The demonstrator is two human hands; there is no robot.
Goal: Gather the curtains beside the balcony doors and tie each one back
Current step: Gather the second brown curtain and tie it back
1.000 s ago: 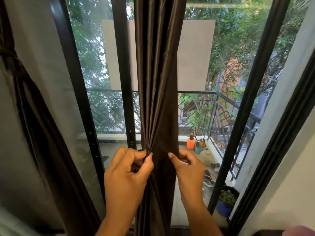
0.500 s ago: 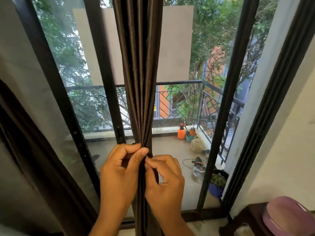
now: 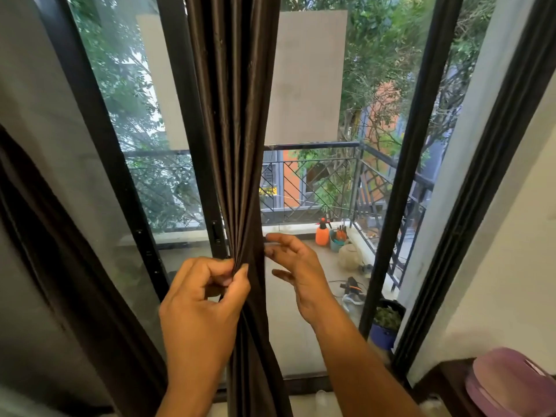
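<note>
Gathering step, mid curtain: pleats bunched in left hand, no tie-back on yet.

Brown curtain (image 3: 237,139) hangs centre of scene, in front of the balcony door frame (image 3: 192,145), w/ glass either side. Left hand (image 3: 204,308) has its grip shut: thumb & forefinger pinch the folds at the narrowest point. Right hand (image 3: 296,272) is open, fingers spread, just right of the cloth; fingertips at or nearly at its right edge, holding nothing. Long axis vertical: curtain runs top to bottom of view, fans wide above, waist at the pinch, flares again below toward the floor. Next move prob. needs the right hand to sweep the loose right edge into the bunch, then a tie round the waist; no tie or cord in sight. Second dark curtain (image 3: 39,236) far left.
</note>
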